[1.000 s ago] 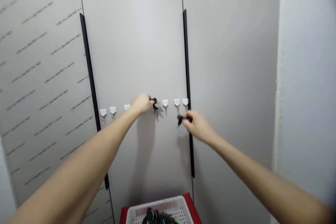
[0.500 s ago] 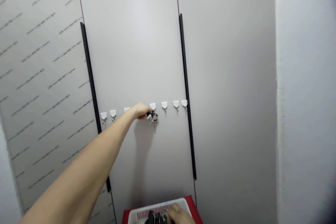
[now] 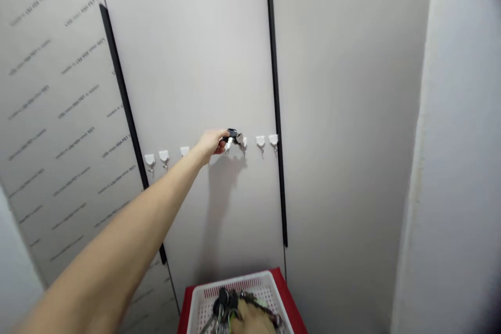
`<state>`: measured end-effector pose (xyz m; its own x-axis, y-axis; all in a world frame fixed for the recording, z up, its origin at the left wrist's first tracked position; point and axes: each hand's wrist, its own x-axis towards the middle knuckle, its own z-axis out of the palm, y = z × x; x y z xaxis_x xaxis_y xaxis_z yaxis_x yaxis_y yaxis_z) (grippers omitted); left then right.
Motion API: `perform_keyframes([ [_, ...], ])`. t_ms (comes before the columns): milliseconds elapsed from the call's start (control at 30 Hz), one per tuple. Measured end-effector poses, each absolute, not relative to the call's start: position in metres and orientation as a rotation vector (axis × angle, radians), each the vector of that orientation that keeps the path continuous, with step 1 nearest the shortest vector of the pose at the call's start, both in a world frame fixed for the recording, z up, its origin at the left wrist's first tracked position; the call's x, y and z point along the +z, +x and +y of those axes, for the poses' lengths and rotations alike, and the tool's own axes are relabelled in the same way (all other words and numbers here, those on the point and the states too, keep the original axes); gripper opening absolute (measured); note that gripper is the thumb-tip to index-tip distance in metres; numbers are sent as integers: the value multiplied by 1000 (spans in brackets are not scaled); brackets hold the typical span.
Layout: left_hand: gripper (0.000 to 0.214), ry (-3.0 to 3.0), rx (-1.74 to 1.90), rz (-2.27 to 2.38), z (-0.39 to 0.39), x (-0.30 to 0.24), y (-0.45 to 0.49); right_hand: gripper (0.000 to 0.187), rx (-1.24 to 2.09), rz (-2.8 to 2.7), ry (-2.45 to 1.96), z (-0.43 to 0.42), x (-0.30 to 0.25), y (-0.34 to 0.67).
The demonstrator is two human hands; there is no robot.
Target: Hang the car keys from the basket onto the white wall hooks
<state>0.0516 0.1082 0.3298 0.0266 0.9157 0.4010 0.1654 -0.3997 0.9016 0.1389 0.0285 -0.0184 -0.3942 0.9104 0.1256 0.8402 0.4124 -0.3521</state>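
Keys in a small bunch [image 3: 238, 138] jut rightward from the left hand [image 3: 212, 142], the nearer one, its grip pinched around their dark end; the long axis runs roughly level, in front of the row of white hooks [image 3: 260, 141]. They look black by the grip, silvery farther right. Below, more keys [image 3: 222, 300], mostly dark, lie heaped in a white basket [image 3: 234, 281], and to their right is the right hand [image 3: 254, 319], down among them, blurred, its hold impossible to tell
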Motion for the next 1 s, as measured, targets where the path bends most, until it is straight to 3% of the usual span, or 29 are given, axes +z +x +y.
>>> perform_keyframes([
  [133,9,1790,1227,1133,90,266,34,19,253,-2435,-1353,13,1,144],
  [367,17,1855,798,1459,42,96,-17,19,353,-2095,-1440,23,0,162],
  [500,20,1987,518,1718,22,41,-30,18,327,-2096,-1413,19,-6,159],
  [667,29,2194,259,1767,13,20,-31,17,299,-2021,-1395,15,-6,156],
  [767,34,2123,451,1726,20,27,-33,16,291,-1983,-1406,16,-4,158],
  [900,15,1791,717,1546,33,58,-38,12,209,-1920,-1461,21,20,154],
  [1000,30,1387,904,1233,36,89,-35,32,395,-1852,-1394,29,60,139],
])
